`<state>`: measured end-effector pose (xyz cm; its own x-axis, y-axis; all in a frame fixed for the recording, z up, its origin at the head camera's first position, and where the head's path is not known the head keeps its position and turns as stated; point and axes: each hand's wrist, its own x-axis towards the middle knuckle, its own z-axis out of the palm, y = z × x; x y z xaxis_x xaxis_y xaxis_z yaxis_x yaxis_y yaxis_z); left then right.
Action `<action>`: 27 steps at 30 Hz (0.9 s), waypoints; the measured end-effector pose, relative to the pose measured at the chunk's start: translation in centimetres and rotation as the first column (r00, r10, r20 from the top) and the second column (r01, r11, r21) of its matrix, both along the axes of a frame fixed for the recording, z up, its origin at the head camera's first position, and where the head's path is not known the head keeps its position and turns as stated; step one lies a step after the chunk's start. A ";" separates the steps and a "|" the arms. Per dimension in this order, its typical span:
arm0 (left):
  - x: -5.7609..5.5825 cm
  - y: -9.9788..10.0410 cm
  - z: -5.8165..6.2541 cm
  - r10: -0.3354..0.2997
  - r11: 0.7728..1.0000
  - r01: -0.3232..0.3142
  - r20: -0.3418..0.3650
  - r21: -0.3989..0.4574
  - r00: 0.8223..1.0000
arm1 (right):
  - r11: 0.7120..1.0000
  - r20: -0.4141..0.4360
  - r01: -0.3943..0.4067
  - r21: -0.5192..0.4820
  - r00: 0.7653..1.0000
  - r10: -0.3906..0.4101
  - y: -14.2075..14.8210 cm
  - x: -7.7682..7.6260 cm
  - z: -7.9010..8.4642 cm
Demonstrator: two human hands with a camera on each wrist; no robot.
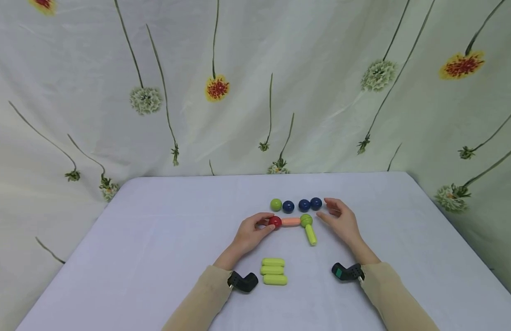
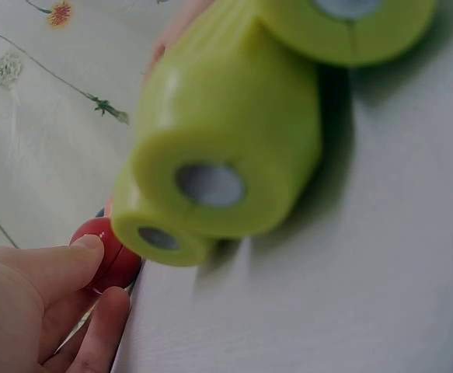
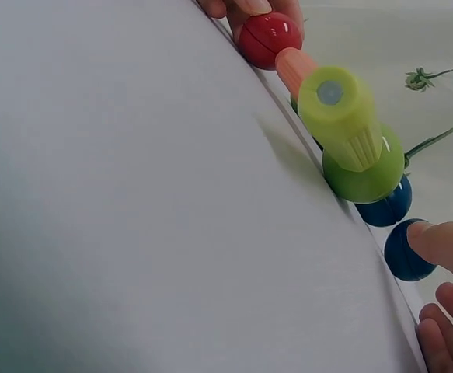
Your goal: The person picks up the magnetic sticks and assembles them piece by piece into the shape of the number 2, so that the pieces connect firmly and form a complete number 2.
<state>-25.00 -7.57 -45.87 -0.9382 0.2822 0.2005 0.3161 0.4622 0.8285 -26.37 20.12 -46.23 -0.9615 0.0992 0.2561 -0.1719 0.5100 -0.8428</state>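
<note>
My left hand (image 1: pixel 250 231) pinches a glossy red ball (image 1: pixel 275 222) between thumb and fingers. From that ball a salmon-pink rod (image 1: pixel 290 222) runs right to a green ball (image 1: pixel 306 220). A yellow-green rod (image 1: pixel 311 235) sticks out of the green ball toward the front. My right hand (image 1: pixel 342 222) is held open to the right of this joined piece, holding nothing. Its thumb overlaps a dark blue ball (image 3: pixel 409 250) in the right wrist view. In the left wrist view, the thumb and fingers lie around the red ball (image 2: pixel 108 252).
Behind the joined piece, a loose green ball (image 1: pixel 276 204) and dark blue balls (image 1: pixel 288 207) form a row. Three yellow-green rods (image 1: pixel 274 270) lie side by side near my left wrist, their ends showing metal discs. A white cloth covers the table (image 1: pixel 164 239); flowered fabric (image 1: pixel 247 124) hangs behind.
</note>
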 end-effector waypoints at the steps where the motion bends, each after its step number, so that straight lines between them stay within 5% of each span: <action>1: 0.0 0.0 0.0 0.001 1.000 -0.001 0.001 0.000 1.000 | 1.000 -0.006 0.000 0.003 1.000 0.000 0.0 -0.1 0.0; 15: 0.1 0.0 0.2 -0.002 1.000 0.002 0.004 0.008 1.000 | 0.999 -0.033 -0.023 0.032 0.999 0.024 0.0 -1.5 -0.2; 27: 0.1 0.0 0.3 -0.006 1.000 0.006 0.005 0.004 1.000 | 0.987 -0.017 -0.029 0.157 0.999 0.032 -0.2 -1.9 0.0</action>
